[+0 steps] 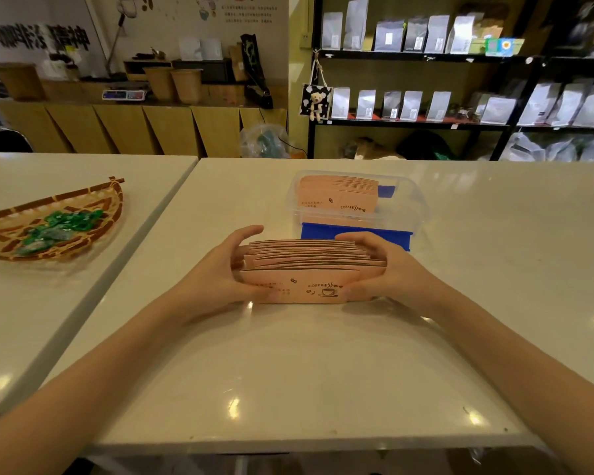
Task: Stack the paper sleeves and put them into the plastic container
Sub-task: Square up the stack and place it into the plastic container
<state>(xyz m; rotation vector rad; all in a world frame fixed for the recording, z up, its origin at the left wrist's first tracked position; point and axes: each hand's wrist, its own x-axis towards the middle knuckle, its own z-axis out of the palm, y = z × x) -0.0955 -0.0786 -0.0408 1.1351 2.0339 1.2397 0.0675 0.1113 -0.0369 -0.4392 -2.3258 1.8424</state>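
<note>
Both hands, left hand (220, 269) & right hand (384, 269), clamp sleeve stack (306, 269); plastic container (415, 204) w/ more sleeves (336, 195).

Person, two forearms in view, both bare from the frame edge to the wrist, no sleeve showing; left hand (220, 269) and right hand (388, 269) bare, ungloved, fingers slender, nails short and plain.

A stack of pink paper sleeves (306, 269) stands on edge; more sleeves (338, 195) fill the clear container (415, 204) beyond.
</note>
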